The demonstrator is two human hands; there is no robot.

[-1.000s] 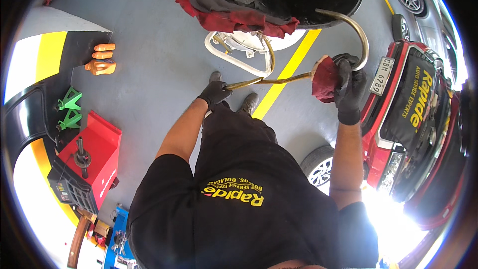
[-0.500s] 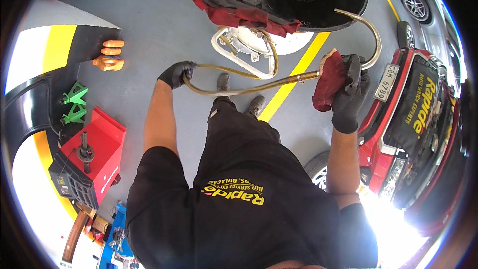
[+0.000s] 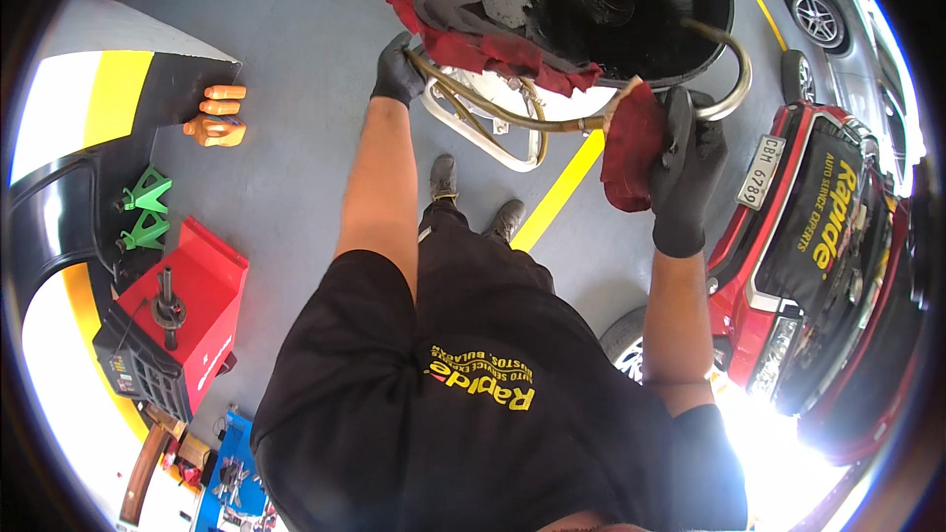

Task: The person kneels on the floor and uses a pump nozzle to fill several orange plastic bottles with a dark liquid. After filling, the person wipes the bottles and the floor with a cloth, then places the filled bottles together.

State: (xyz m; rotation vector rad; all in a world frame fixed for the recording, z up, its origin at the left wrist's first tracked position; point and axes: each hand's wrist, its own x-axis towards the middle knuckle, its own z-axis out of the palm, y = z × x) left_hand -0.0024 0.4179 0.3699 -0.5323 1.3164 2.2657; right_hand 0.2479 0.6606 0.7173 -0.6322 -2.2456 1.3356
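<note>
My right hand (image 3: 690, 167), in a black glove, is closed on a curved metal nozzle (image 3: 741, 74) and a dark red rag (image 3: 631, 153) wrapped against it. The nozzle's hooked end points into a wide black drain pan (image 3: 727, 30), above its dark, oily inside. A yellowish hose (image 3: 493, 112) runs leftward from the nozzle. Its far bend is in my left hand (image 3: 399, 74), also gloved in black, whose fingers close on it close to the pan's near left rim. Another red and grey rag (image 3: 458, 39) is draped over that rim.
Beneath the pan is a white tubular handle (image 3: 512, 164). A red car (image 3: 754, 296) with its hood area covered stands at right. On the left are orange bottles (image 3: 215, 123), green jack stands (image 3: 146, 207), a red cabinet (image 3: 207, 296) and a blue tool tray (image 3: 232, 463).
My left hand has moved forward and right, bringing the hose up to the pan's rim. My right hand has shifted slightly left with the rag and nozzle.
</note>
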